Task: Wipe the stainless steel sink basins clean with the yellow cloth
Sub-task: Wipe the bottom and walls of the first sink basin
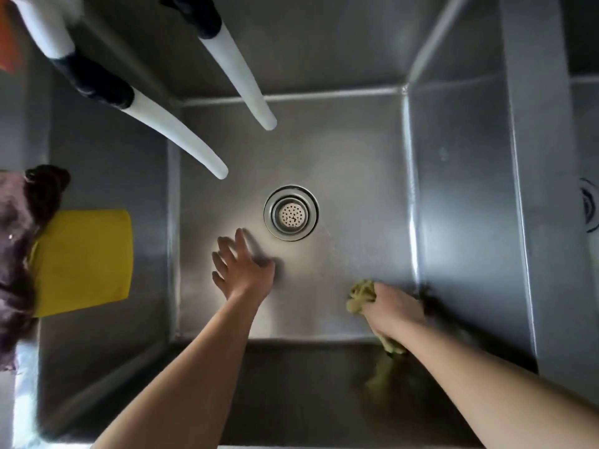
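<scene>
I look straight down into a deep stainless steel sink basin (350,163) with a round strainer drain (291,212) in the middle of its floor. My right hand (393,307) grips a crumpled yellow-green cloth (360,294) and presses it on the basin floor near the front right corner; a tail of the cloth hangs out below my wrist. My left hand (241,265) lies flat on the floor with fingers spread, just left of and below the drain.
Two white faucet hoses with black collars hang over the basin, the left hose (181,142) and the right hose (243,82). A yellow board (86,260) and a dark brown rag (17,241) lie at the left. A second basin's drain (590,209) shows at the right edge.
</scene>
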